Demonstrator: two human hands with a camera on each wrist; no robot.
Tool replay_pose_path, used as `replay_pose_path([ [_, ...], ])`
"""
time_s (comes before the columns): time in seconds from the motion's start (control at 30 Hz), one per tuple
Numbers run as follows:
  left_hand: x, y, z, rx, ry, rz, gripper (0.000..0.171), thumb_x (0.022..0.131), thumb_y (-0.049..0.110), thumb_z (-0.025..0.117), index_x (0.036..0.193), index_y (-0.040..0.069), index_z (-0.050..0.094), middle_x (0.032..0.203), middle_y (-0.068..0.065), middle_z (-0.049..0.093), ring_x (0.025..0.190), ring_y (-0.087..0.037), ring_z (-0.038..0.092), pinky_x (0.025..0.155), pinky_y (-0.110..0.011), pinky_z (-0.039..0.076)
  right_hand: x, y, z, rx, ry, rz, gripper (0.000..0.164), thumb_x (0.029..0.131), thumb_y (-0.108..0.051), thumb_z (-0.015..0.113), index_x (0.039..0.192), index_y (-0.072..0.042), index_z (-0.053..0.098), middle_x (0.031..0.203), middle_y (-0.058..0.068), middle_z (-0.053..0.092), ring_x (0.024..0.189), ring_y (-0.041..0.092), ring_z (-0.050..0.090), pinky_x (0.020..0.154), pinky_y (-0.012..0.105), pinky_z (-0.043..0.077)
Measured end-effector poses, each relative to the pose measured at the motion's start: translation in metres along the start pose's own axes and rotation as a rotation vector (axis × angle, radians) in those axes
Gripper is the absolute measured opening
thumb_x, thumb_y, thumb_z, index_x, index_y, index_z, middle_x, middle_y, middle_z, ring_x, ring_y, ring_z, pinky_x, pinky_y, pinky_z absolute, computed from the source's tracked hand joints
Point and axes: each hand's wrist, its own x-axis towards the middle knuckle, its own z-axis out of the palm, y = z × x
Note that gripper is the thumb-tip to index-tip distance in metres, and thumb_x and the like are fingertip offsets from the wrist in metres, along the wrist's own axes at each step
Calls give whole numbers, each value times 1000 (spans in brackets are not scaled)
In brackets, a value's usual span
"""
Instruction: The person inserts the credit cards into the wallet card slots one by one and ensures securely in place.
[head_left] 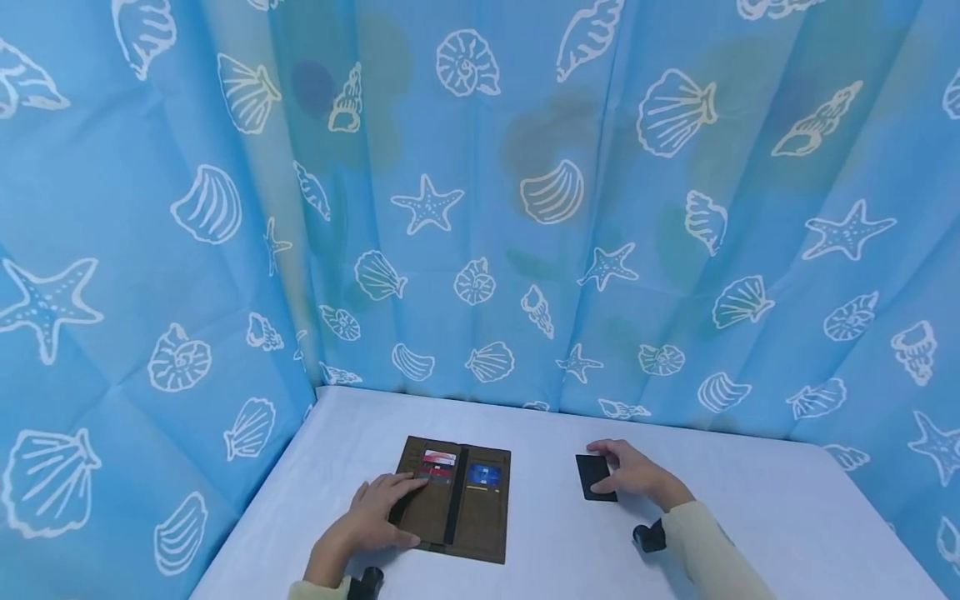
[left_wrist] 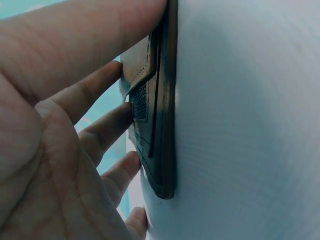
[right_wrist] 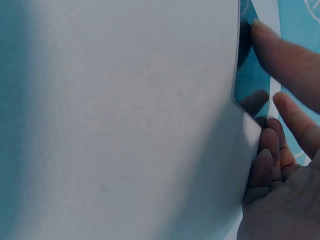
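Observation:
A brown wallet (head_left: pixel 480 533) lies unfolded on the white table, with bank cards (head_left: pixel 438 457) in its left-hand slots and a blue card (head_left: pixel 483 475) on the right. My left hand (head_left: pixel 375 508) rests at its left side, fingers extended over the edge and thumb at the near edge. The left wrist view shows the stitched flap (left_wrist: pixel 137 65) beside those fingers. Farther right lies a thin, glossy black rectangle (head_left: pixel 590 475), its kind unclear. Over its right side is my right hand (head_left: pixel 633 471), thumb across the surface and forefinger by the far edge. Fingers are mirrored in its gloss (right_wrist: pixel 250 82).
A white cloth (head_left: pixel 547 542) covers the table. Blue curtains (head_left: pixel 480 242) with white shell and starfish prints stand behind and along both sides. A dark wrist device (head_left: pixel 649 536) sits by the right sleeve (head_left: pixel 712 550), another (head_left: pixel 367 583) by the left wrist.

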Motion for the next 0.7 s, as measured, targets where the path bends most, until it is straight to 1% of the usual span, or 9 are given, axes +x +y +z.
replay_pose_path([
  [0.13, 1, -1, 1, -2, -1, -8, 79, 72, 31, 88, 142, 21, 53, 149, -15, 46, 141, -42, 34, 115, -73, 13, -1, -2, -2, -49, -3, -17, 67, 73, -16, 86, 132, -12, 55, 139, 16, 51, 128, 38, 46, 109, 61, 39],
  [0.3, 3, 1, 0, -8, 5, -4, 80, 72, 30, 88, 143, 21, 52, 149, -15, 45, 141, -42, 34, 116, -72, 11, -1, -8, -5, -85, 4, -5, 63, 75, -17, 85, 129, -11, 52, 130, 17, 50, 116, 34, 50, 102, 61, 45],
  [0.53, 3, 2, -2, -2, 2, 3, 79, 73, 30, 88, 143, 22, 52, 150, -14, 45, 142, -41, 34, 116, -72, 12, -1, -11, -4, -116, 7, 54, 61, 75, -24, 86, 126, -9, 54, 128, 18, 53, 112, 34, 51, 100, 59, 47],
  [0.7, 1, -1, 1, -4, -9, -1, 80, 73, 30, 88, 143, 21, 52, 150, -15, 45, 142, -41, 34, 116, -72, 12, -5, -13, 1, -129, 1, 89, 61, 74, -24, 87, 123, -6, 56, 126, 18, 53, 110, 33, 52, 99, 58, 48],
])
